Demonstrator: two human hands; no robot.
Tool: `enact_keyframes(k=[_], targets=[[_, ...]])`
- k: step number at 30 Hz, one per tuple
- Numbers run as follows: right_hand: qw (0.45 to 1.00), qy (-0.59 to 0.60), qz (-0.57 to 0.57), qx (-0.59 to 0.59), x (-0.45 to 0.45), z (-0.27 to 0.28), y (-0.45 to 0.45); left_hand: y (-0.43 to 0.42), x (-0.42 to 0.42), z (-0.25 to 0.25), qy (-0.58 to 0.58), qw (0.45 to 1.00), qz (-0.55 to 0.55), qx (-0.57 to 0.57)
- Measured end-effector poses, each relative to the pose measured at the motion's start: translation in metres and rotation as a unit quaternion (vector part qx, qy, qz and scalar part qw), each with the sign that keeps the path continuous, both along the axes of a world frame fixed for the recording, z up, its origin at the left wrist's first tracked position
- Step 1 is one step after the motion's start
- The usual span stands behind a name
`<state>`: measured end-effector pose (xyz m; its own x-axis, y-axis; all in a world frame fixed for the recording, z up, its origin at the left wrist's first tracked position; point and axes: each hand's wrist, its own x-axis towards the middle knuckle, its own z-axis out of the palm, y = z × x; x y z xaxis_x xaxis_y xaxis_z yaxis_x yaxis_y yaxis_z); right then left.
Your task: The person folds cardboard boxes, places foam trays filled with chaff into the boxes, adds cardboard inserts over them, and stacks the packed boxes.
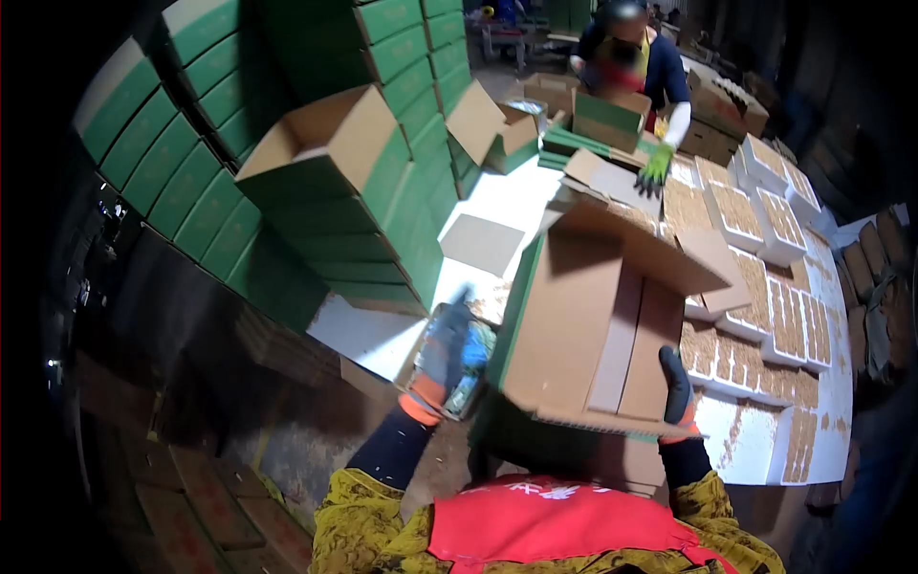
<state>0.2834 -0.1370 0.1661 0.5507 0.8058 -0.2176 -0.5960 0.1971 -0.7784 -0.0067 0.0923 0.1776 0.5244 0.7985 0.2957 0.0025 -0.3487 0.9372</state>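
Observation:
An open green-and-brown cardboard box [574,325] stands tilted in front of me, its flaps up and its inside showing bare cardboard. My right hand [677,387], in a dark glove with an orange cuff, grips the near right wall of the box, thumb inside and the other fingers hidden. To the left of the box, my left hand [447,354] is slightly blurred, its gloved fingers stretched out and holding nothing I can see. Beneath it is a small container [469,397] with blue and green packets.
Stacked green boxes [191,191] rise at left; an open box [325,143] tops a nearer stack. White trays [765,297] of small tan pieces cover the right table. Flat cardboard [481,244] lies on a white surface. Across the table, a person [660,77] reaches with a green glove.

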Motion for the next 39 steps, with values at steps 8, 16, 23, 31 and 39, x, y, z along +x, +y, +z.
enact_keyframes(k=[8, 16, 23, 31, 39], targets=[[0.960, -0.049, -0.053, 0.270, -0.064, 0.130, 0.264, 0.288, -0.212, 0.103, -0.292, 0.874, 0.349, 0.173], [0.954, -0.151, 0.234, 0.113, -0.171, 0.216, 0.405, 0.312, -0.217, 0.127, -0.326, 0.928, 0.118, -0.138], [0.856, -0.484, 0.155, 0.095, -0.218, 0.175, 0.492, 0.439, -0.271, 0.019, 0.307, 0.828, 0.372, 0.287], [0.823, -0.554, 0.115, 0.049, -0.160, 0.083, 0.280, 0.199, -0.127, 0.055, -0.192, 0.911, 0.284, 0.229], [0.615, -0.488, -0.262, -0.561, 0.041, -0.132, -0.063, -0.070, 0.050, -0.122, 0.364, 0.890, -0.016, 0.273]])
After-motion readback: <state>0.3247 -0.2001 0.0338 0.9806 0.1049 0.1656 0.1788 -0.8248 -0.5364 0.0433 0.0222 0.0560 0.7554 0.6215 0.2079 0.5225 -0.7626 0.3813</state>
